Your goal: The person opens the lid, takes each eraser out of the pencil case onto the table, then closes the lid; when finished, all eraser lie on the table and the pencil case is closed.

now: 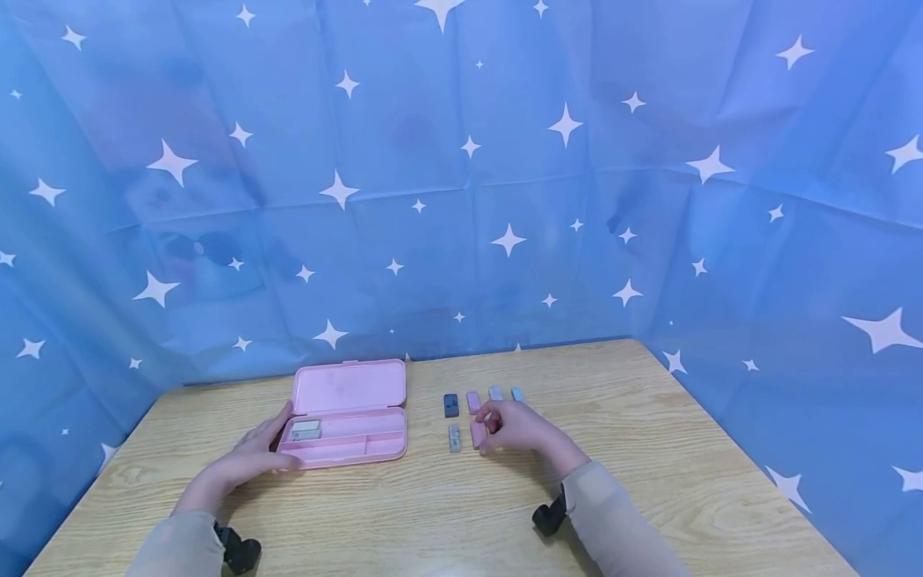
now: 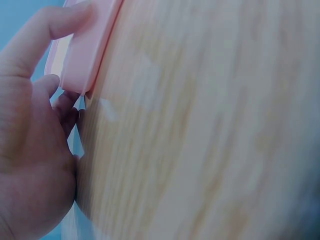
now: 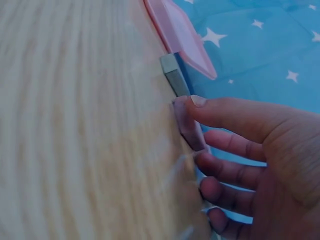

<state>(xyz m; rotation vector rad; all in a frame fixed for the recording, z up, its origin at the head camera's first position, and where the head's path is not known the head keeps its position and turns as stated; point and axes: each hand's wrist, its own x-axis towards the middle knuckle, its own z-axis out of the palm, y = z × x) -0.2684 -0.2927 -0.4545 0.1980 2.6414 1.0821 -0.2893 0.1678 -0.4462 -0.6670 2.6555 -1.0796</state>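
Observation:
An open pink pencil case (image 1: 349,463) lies on the table, its lid (image 1: 349,387) tilted back. My left hand (image 1: 248,458) grips its left end, thumb at the front wall and fingers round the side; the left wrist view shows the thumb (image 2: 65,20) against the case. My right hand (image 1: 515,425) pinches a small pink eraser-like block (image 1: 477,433) between thumb and forefinger, close over the wood. Beside it on the left is a grey speckled block (image 1: 454,438). Two pale blocks (image 1: 306,426) sit in the case's back left compartment.
Behind the right hand runs a row of small blocks: dark blue (image 1: 450,405), pinkish purple (image 1: 473,402), pale lavender (image 1: 495,393) and light blue (image 1: 517,394). A blue cloth with white stars (image 1: 461,200) hangs along the back and sides of the wooden table (image 1: 404,521).

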